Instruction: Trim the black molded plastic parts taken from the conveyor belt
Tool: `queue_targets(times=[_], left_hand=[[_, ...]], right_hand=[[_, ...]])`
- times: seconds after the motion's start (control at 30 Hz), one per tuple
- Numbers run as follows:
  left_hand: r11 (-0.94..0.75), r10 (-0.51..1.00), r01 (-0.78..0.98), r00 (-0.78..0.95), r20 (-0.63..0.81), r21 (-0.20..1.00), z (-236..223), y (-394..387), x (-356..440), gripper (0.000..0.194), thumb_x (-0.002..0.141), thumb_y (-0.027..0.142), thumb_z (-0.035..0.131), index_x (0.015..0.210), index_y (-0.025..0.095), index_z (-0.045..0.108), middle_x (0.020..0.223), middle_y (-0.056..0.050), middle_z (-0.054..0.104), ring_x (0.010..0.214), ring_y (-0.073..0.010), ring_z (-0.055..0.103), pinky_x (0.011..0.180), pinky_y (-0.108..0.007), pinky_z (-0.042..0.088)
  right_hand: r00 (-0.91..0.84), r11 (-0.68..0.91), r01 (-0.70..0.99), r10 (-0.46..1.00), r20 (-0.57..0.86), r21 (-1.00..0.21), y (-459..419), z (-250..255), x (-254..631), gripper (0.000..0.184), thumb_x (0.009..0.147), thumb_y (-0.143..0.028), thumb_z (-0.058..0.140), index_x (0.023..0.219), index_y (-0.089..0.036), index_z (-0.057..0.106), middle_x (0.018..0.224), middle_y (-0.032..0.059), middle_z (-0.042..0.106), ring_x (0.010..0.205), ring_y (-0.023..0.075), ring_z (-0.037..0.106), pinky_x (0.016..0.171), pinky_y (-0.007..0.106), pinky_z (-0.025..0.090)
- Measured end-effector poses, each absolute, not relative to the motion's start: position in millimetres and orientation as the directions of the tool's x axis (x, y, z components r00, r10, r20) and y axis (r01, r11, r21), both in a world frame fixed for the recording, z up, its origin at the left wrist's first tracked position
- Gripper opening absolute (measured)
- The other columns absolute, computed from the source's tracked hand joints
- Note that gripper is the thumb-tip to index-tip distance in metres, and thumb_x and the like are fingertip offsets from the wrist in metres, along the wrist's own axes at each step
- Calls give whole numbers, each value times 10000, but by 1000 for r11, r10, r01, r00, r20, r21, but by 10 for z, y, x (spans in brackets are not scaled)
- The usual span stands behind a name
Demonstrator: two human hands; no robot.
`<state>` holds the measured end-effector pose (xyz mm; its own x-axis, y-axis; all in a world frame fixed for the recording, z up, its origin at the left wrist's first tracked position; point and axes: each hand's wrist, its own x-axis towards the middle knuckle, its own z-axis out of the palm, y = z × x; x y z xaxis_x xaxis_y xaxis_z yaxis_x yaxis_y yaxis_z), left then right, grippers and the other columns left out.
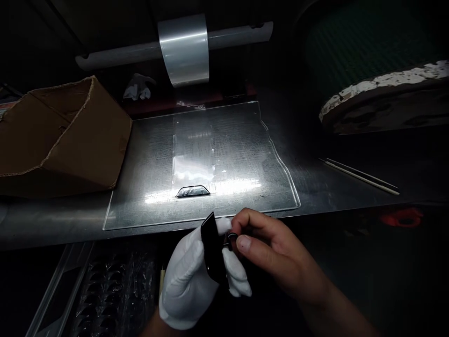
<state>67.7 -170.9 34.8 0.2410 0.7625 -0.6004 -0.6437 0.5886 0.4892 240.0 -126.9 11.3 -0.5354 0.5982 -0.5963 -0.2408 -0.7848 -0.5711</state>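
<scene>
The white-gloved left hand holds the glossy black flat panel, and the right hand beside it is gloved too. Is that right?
Not quite: the right hand is bare, as the head view shows. The white-gloved left hand does hold the glossy black flat panel.

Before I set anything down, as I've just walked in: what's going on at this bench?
A person's gloved left hand holds a glossy black piece in front of the bench. The bare right hand is at a small dark curved part beside it. A dark-edged piece lies on the transparent sheet, right of an open cardboard box.
</scene>
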Motion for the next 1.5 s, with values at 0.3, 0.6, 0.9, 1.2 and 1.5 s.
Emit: queue_targets(times=[0.3, 0.6, 0.9, 1.2, 1.5], left_hand=[[569, 775, -663, 234, -587, 487, 325, -1705, 723, 492, 1104, 376, 333, 1406, 133, 636, 743, -52, 774, 642, -173, 747, 550, -245, 504], [588, 753, -651, 223, -619, 480, 357, -1741, 694, 471, 1094, 397, 363, 1358, 145, 661, 667, -44, 745, 613, -166, 728, 634, -264, 523], [548, 781, -691, 221, -585, 471, 346, -1747, 703, 468, 1095, 384, 370, 1373, 132, 649, 676, -51, 758, 607, -170, 744, 598, -244, 530], [654, 716, -536, 212, -665, 534, 404, -1693, 652, 493, 1090, 439, 357, 1365, 174, 669, 633, -23, 736, 518, -146, 689, 543, -234, 517], [742, 652, 299, -114, -750, 600, 628, -1194, 435, 214, 917, 404, 702, 1037, 264, 811, 901, -13, 791, 864, -206, 730, 767, -272, 581]], right_hand=[[-548, -790, -261, 594, -589, -554, -1294, 108, 2416, 262, 964, -477, 685, 920, -223, 641, 825, 10, 610, 749, 167, 544, 701, 301, 463], [-556, -784, -267, 600, -575, -561, -1271, 117, 2395, 260, 974, -460, 672, 911, -211, 636, 832, 16, 611, 766, 169, 551, 729, 311, 476], [-576, -791, -303, 596, -560, -531, -1282, 144, 2375, 258, 984, -447, 669, 918, -201, 623, 815, 10, 595, 734, 152, 522, 689, 297, 443], [-568, -767, -332, 628, -532, -550, -1328, 142, 2379, 263, 1006, -429, 661, 908, -190, 611, 798, -13, 579, 717, 121, 500, 674, 262, 428], [-598, -782, -254, 589, -543, -569, -1392, 55, 2404, 297, 983, -467, 658, 872, -198, 597, 783, -5, 560, 708, 144, 477, 642, 285, 394]])
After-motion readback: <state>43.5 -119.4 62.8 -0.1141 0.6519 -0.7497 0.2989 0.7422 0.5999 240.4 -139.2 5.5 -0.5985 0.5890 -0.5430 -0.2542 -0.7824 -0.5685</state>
